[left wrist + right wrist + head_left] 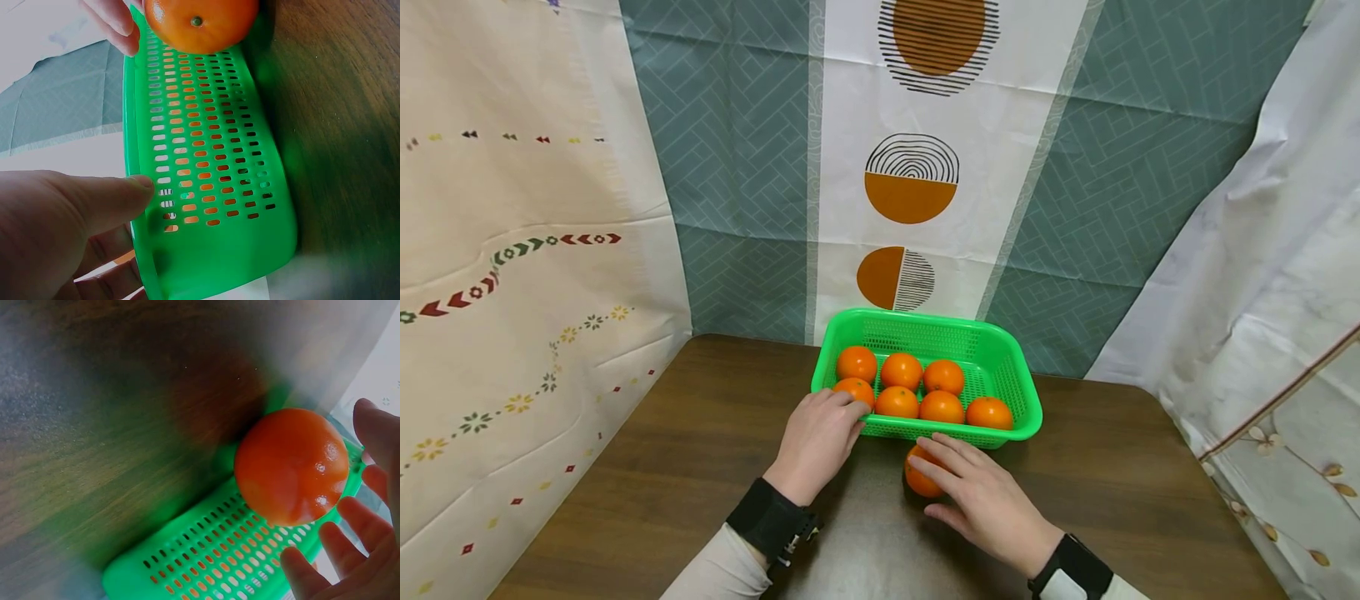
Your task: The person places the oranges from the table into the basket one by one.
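A green plastic basket (917, 323) with slotted walls stands on the table, several oranges (897, 402) lying inside it. My left hand (820, 437) holds its front rim near the left corner. In the left wrist view the thumb presses the outer side of the basket wall (219, 250), while the fingers reach behind the rim. One orange (919, 477) is outside, in front of the basket. Over and beside it is my right hand (985, 492), fingers spread and loosely bent. The right wrist view shows these fingers (362, 522) around the orange (290, 469), without a clear grip.
The brown wooden table (722, 400) extends to both sides of the basket. Behind it hangs a teal and white patterned cloth (745, 208). Pale cloths hang at the left (535, 292) and right (1285, 275).
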The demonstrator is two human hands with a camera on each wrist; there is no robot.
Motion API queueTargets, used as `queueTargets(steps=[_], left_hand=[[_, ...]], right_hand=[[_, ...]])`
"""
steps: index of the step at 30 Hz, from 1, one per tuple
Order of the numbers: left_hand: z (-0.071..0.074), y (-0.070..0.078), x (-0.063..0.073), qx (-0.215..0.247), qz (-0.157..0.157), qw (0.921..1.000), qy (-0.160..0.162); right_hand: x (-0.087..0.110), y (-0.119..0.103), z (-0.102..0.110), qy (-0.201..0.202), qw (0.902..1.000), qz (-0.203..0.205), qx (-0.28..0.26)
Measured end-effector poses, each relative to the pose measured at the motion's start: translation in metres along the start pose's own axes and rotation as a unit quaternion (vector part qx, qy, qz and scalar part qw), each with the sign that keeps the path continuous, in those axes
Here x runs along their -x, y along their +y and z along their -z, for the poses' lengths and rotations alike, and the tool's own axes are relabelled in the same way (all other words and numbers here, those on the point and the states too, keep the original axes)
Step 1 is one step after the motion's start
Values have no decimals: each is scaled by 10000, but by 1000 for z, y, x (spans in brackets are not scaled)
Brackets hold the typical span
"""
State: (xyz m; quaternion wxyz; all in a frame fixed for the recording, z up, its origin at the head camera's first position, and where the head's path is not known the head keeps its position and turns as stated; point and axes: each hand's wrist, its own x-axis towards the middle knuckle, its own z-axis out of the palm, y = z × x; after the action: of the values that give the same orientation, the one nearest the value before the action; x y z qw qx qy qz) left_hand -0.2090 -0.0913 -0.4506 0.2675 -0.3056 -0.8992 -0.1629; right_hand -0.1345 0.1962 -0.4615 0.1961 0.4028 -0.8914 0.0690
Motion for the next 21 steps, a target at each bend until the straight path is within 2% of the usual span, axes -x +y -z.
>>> queueTargets(steps=[21], left_hand=[[1, 1, -1, -53, -39, 10000, 56]], right_hand=[[-6, 5, -9, -252, 9995, -62, 181]])
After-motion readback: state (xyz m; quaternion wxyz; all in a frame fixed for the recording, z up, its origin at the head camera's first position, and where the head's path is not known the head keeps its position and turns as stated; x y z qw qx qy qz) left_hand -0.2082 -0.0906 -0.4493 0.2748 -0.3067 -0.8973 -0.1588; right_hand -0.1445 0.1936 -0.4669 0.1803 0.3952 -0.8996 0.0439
